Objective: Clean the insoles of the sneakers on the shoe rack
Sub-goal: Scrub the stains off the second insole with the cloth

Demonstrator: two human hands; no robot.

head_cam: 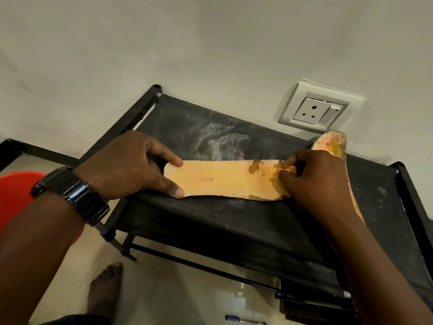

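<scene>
We judge the tan insole (229, 181), lying across the top shelf of the shoe rack (210, 137), light, floppy and flaking, best held by its ends, as our left hand (131, 165) grips the heel and our right hand (314, 179) pinches the peeling toe.

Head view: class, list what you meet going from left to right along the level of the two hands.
red plastic object → wristwatch → left hand → insole stamped FASHION → right hand
</scene>
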